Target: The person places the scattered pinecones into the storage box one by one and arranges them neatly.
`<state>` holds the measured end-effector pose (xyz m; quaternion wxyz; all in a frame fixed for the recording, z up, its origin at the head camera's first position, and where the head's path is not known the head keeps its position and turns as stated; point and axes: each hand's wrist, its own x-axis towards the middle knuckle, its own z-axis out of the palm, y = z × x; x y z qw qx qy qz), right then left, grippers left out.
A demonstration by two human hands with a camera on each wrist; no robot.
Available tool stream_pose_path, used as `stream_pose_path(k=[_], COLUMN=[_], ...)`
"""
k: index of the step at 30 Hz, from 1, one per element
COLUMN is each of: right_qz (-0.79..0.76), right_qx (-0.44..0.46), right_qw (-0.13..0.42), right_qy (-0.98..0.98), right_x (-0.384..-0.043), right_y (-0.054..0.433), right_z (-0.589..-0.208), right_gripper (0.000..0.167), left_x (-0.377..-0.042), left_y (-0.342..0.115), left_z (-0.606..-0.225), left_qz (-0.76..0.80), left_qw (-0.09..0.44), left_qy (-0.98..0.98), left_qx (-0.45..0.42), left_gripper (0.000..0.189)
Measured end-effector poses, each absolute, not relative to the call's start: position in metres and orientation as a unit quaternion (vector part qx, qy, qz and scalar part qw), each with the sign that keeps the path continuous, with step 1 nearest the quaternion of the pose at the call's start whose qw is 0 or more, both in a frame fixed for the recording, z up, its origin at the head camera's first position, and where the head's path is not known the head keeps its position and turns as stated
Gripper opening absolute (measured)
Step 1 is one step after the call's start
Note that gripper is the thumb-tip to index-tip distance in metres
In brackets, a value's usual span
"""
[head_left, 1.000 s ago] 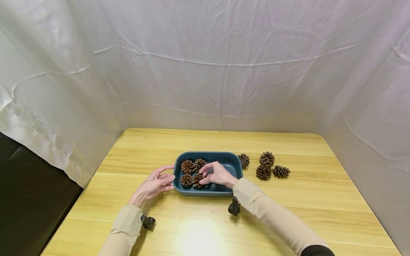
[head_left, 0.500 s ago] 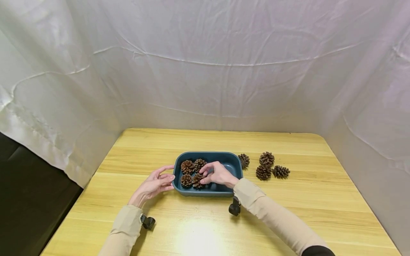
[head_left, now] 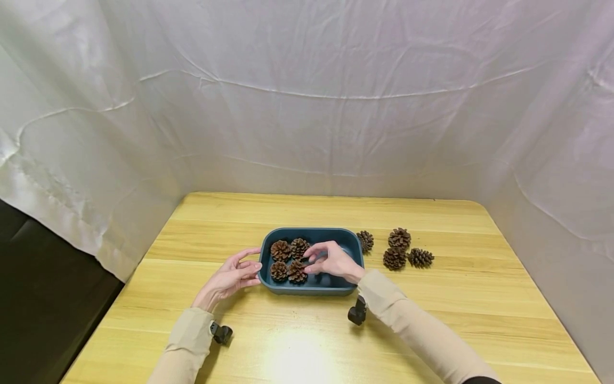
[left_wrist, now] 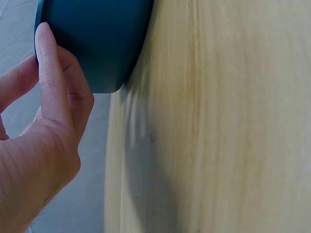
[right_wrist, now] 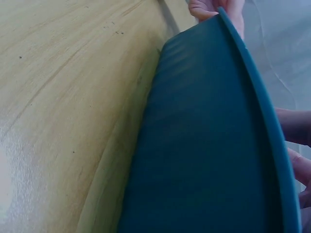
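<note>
A dark blue rectangular box stands on the table in the head view. Several brown pinecones lie at its left end, among them a front one and a back one. My left hand holds the box's left end, thumb at the rim; the left wrist view shows the fingers against the outer wall. Over the box's interior is my right hand, its fingers loosely bent and parted, the tips just right of the front pinecone. In the right wrist view the box wall hides most of this hand.
Right of the box lie more pinecones: one by its back right corner, and a group of three farther right. The wooden table is backed by a pale curtain. Small cameras sit on both wrists.
My right hand has let go of the front pinecone and drawn slightly to the right; the pinecone stays in the box. The left hand and the box have not moved.
</note>
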<state>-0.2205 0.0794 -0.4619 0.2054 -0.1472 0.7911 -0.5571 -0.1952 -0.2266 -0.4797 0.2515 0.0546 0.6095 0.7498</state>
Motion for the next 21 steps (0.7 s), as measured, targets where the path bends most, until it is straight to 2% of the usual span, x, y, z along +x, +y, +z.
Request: stream_pose_path(k=[12,21], right_qz=[-0.597,-0.607], right_qx=[-0.164,-0.169], right_qw=[0.209,0.175], right_qy=[0.757,0.756], right_x=[-0.215,-0.211], right_y=[0.096,0.111], right_z=[-0.455,-0.456], right_gripper=[0.042,0.045], left_x=[-0.194,-0.196], left_y=[-0.227,-0.225], left_z=[-0.48,-0.483], left_qz=[0.751,0.745], left_qw=[0.249,0.249], left_qy=[0.609,0.617], left_qx=[0.054,0.052], left_gripper=[0.066,0.064])
